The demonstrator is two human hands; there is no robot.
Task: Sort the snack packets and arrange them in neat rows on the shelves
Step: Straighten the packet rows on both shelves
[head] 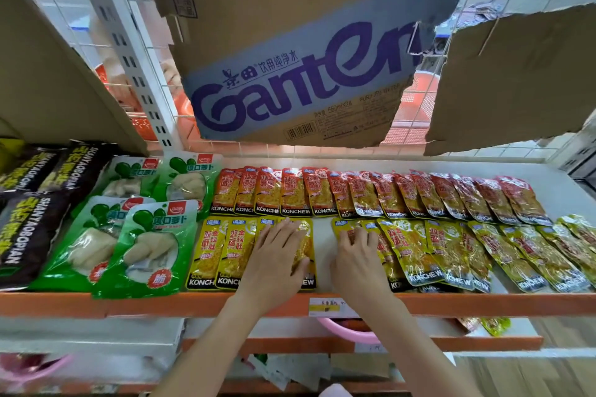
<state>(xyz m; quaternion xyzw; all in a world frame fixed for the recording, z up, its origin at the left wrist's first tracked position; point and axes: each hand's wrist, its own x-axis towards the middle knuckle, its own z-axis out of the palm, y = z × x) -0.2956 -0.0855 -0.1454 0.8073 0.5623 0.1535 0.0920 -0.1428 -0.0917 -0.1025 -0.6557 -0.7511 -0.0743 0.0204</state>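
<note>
A white shelf point(554, 190) with an orange front edge fills the view, seen from above. Over its back edge hangs torn cardboard point(290, 74) printed with purple lettering, hiding part of the wire back.

Along the back edge runs a red row point(371, 195) of overlapping snack packets, red on top, yellow below, with a black brand strip. Along the front edge lies a yellow row point(451, 251) of similar packets, split in two by a bare white gap near the middle. To the right of the gap the yellow packets overlap and lean more and more askew toward the shelf's right end.

At the shelf's left end sit four green packets point(142, 235) with pale contents, two behind two, the front pair overhanging the front edge. Beyond them, at the far left, are black packets point(29, 229) with yellow lettering.

The left hand point(277, 263) lies flat on the yellow packets left of the gap, fingers straight and slightly spread, thumb on the last packet's right side. The right hand point(358, 255) rests on the first packet right of the gap, fingers bent, tips pressing its upper part; whether it pinches the packet I cannot tell.

Below, a lower shelf point(483, 343) holds a pink bowl point(348, 330).
</note>
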